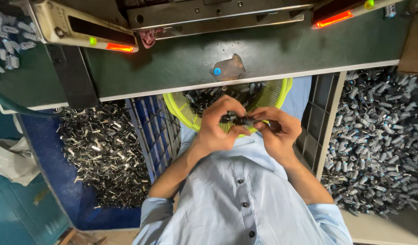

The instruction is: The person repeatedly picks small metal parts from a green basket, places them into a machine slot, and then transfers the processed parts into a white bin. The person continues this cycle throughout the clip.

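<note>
Frame centre: left hand and right hand meet, each grip clamped on small dark metal part. Part sits over yellow-green basket at green table edge. Lower left: pile of black-silver pieces. Right: heap of grey cylindrical parts.

Green table edge close above basket.
</note>
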